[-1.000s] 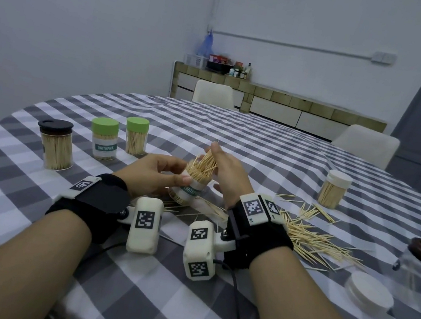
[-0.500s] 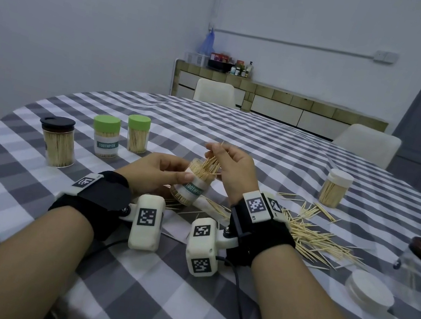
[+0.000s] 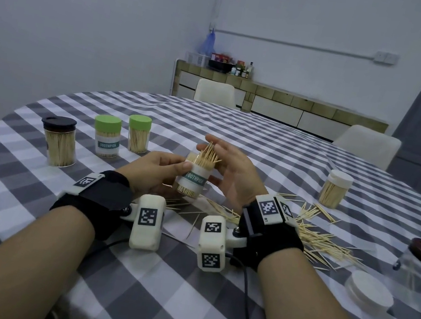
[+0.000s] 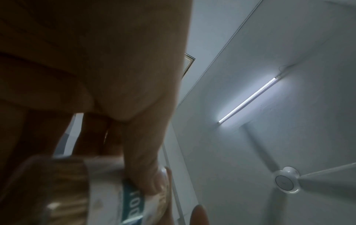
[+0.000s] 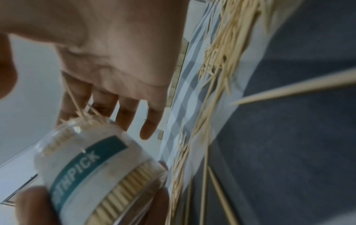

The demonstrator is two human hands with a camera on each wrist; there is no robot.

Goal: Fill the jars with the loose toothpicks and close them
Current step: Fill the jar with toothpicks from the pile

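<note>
left hand [image 3: 155, 170]: gripped the open jar [image 3: 195, 177] mid-table, upright, tilted a bit right
right hand [image 3: 232, 174]: fingers straight, holding nothing, just right of the mouth
toothpicks [image 3: 208, 156]: poking out the top, kinda messy

Both forearms are bare. Each wrist wears a wide black fabric strap [image 3: 96, 192] with a white block on top printed with a black square code marker [image 3: 268, 208]. A cream rounded camera housing [image 3: 147, 222], also marked, is bracketed inside each wrist, trailing a thin black cable [image 3: 249, 301].
</note>
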